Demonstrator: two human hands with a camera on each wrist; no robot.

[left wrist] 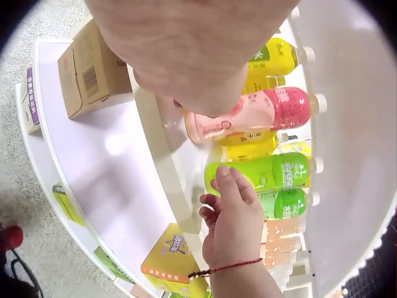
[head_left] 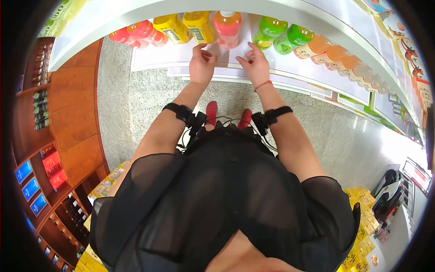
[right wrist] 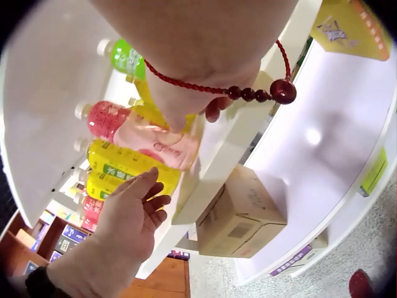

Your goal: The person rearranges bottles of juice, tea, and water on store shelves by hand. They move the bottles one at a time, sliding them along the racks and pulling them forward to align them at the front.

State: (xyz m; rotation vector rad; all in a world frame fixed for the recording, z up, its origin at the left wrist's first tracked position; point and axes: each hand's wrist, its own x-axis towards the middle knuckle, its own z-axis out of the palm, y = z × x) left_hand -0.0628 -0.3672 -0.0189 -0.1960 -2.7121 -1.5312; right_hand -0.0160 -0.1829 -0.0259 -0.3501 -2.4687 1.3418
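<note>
A bottle of pink drink with a white cap [head_left: 227, 29] stands at the front of the shelf, between my two hands. To its left, my left hand [head_left: 201, 68] has its fingertips right at the lower part of a yellow bottle [head_left: 198, 27], fingers loosely bent. On the other side my right hand [head_left: 256, 68], wearing a red cord bracelet, reaches its index finger to the base of a green bottle [head_left: 270, 31]. In the left wrist view that finger overlaps the green bottle [left wrist: 267, 172]. Neither hand grips a bottle.
More bottles line the shelf: red ones [head_left: 147, 32] at left, orange ones [head_left: 337, 56] at right. A white shelf panel [head_left: 272, 5] arches above. On the lower shelf sit a cardboard box [left wrist: 96, 71] and a yellow box [left wrist: 173, 261]. Wooden cabinets [head_left: 74, 99] stand at left.
</note>
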